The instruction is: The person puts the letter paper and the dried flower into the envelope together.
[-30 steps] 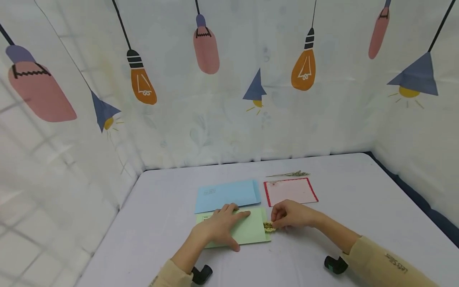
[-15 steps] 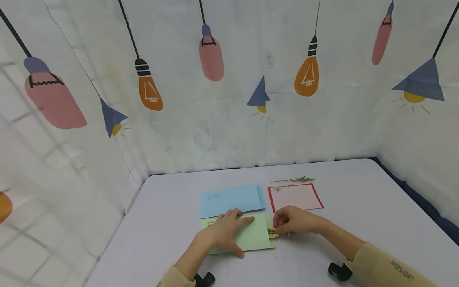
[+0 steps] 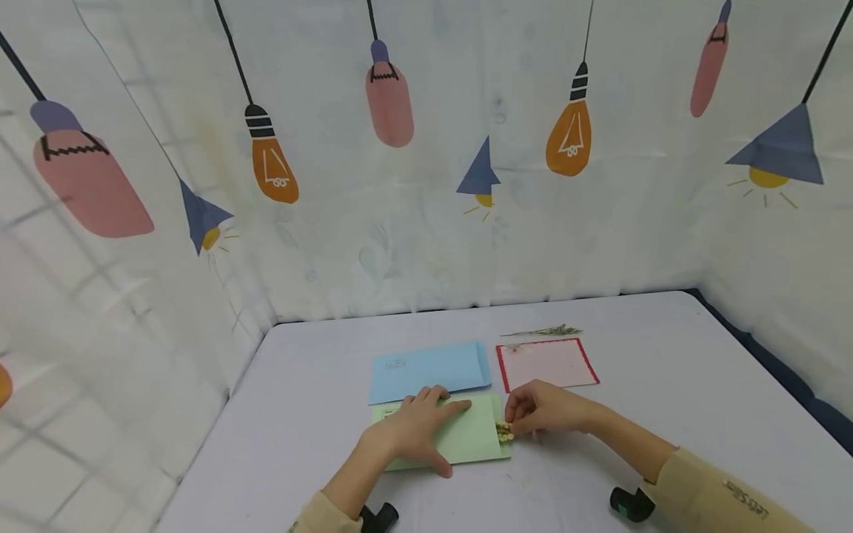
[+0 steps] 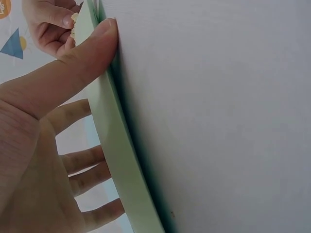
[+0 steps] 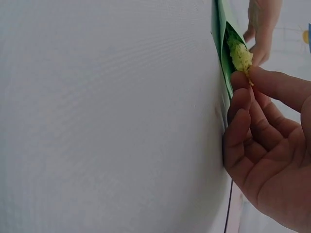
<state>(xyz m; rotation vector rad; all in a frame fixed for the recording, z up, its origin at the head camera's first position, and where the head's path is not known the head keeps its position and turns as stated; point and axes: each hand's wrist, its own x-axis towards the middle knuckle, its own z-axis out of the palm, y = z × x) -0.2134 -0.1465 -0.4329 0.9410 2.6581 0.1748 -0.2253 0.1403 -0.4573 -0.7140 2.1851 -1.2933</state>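
Observation:
A pale green envelope (image 3: 478, 433) lies near the front of the table, its opening facing right. My left hand (image 3: 408, 429) rests on it with fingers spread, and the left wrist view has the thumb (image 4: 99, 41) on its near edge. Between the thumb and fingertips of my right hand (image 3: 549, 409) is the end of a dried yellow flower (image 3: 504, 431). The right wrist view shows that flower head (image 5: 241, 57) partly inside the gaping mouth of the envelope; its inner part is hidden.
Just behind the green envelope lies a light blue envelope (image 3: 426, 371). To its right is a pink card with a red border (image 3: 549, 364), and beyond that a thin dried sprig (image 3: 554, 331). White cloth covers the table (image 3: 320, 385).
The head view has shifted slightly. Both hands keep their places on the envelope and flower, and slightly less of the yellow flower sticks out than a second ago.

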